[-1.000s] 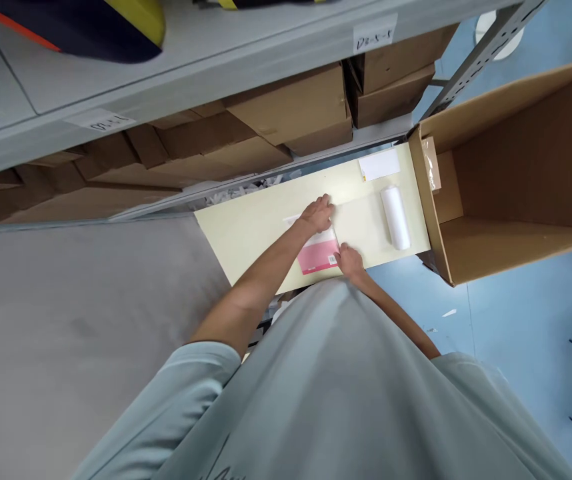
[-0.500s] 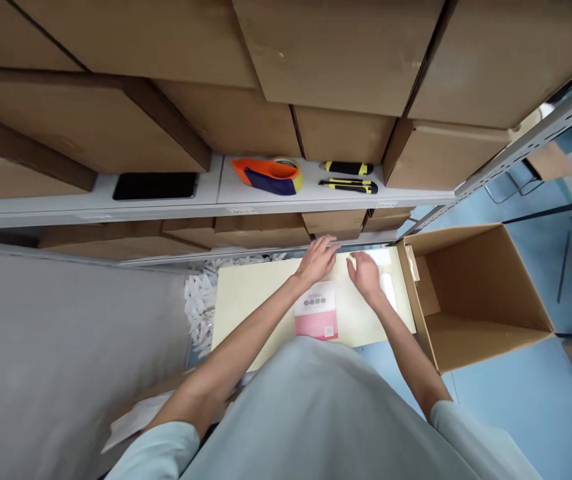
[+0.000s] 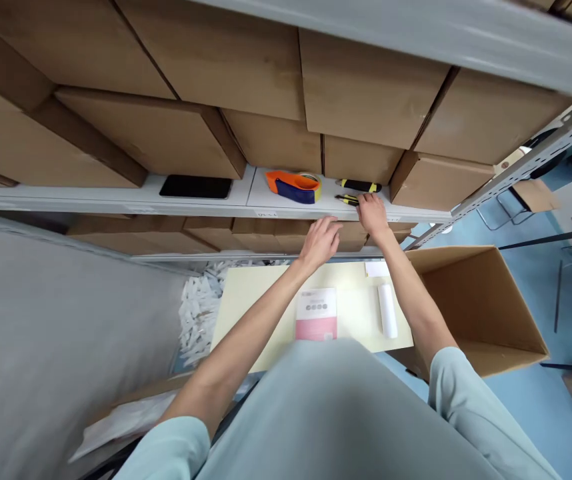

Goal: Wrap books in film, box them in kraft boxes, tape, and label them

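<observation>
One pink-and-white packet (image 3: 316,315) and one white roll (image 3: 387,311) lie on the desk (image 3: 246,288). Beyond them, the left hand (image 3: 321,241) hovers, fingers loosely extended. On the shelf (image 3: 244,195), the right hand (image 3: 372,212) touches the nearer of two cutters (image 3: 347,199); I cannot tell whether it grips.

1. A loose shirt (image 3: 346,413) in pale blue-green fills the bottom middle of the frame, its cloth plain and matte, with a soft darker patch of shade near the centre.
2. The left sleeve (image 3: 171,447), at lower left, is short, the same colour, and ends in a neat edge above the elbow.
3. The right sleeve (image 3: 471,407), at lower right, is equally short, wide and creased with soft folds.
4. Both forearms (image 3: 251,327) are uncovered.
5. Both hands (image 3: 321,243) are bare too.
</observation>
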The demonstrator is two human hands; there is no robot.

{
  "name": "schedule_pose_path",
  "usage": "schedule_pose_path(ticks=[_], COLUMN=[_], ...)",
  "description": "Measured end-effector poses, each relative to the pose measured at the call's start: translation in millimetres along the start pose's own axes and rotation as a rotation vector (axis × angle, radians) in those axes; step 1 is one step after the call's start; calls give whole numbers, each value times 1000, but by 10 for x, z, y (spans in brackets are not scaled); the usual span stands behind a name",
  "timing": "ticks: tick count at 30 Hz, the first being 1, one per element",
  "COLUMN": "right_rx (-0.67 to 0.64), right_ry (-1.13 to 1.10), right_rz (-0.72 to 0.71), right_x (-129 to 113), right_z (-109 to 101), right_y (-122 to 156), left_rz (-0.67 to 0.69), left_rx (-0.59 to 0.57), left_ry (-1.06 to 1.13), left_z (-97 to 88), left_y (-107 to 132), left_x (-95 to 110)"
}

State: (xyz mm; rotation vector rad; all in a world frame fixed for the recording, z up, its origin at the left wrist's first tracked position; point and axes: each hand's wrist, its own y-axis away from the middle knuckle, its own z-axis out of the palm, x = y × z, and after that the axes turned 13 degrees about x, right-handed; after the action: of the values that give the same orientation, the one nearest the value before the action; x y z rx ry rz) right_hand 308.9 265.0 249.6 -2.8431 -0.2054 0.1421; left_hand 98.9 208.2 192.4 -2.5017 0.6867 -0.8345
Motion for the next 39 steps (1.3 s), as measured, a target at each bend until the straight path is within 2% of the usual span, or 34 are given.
schedule_pose_path(ticks=[2, 4, 6, 8, 10, 12, 14, 16, 19, 26, 39], right_rx=[60, 136, 186, 177, 95, -57, -237, -374, -460, -557, -644], right_ry=[-51, -131, -224, -309, -359, -371, -365, -352, -329, -299, -234], right_rz=[-8, 0, 58, 168, 301, 413, 483, 510, 512, 518, 526], right_x=[63, 127, 170, 165, 98, -18, -150, -266, -381, -503, -671], right_z=[98, 293, 592, 946, 1277, 1525, 1679, 1766, 1843, 1965, 1903], right_y=[157, 449, 890, 1449, 2055, 2608, 3032, 3300, 3455, 3369, 3371], left_rz=[-46, -100, -147, -177, -189, -184, -163, -151, -175, -194, -220], left_rx=[-104, -237, -389, -539, -662, -743, -794, -823, -849, -887, -885], left_ry=[-12, -22, -27, -23, -8, 15, 42, 64, 62, 28, 7], left_z=[138, 310, 497, 687, 863, 1013, 1136, 1235, 1344, 1465, 1538], left_y=[352, 753, 1184, 1611, 1993, 2292, 2488, 2587, 2606, 2474, 2463], left_x=[-86, -162, -209, -217, -192, -150, -111, -89, -82, -56, -56])
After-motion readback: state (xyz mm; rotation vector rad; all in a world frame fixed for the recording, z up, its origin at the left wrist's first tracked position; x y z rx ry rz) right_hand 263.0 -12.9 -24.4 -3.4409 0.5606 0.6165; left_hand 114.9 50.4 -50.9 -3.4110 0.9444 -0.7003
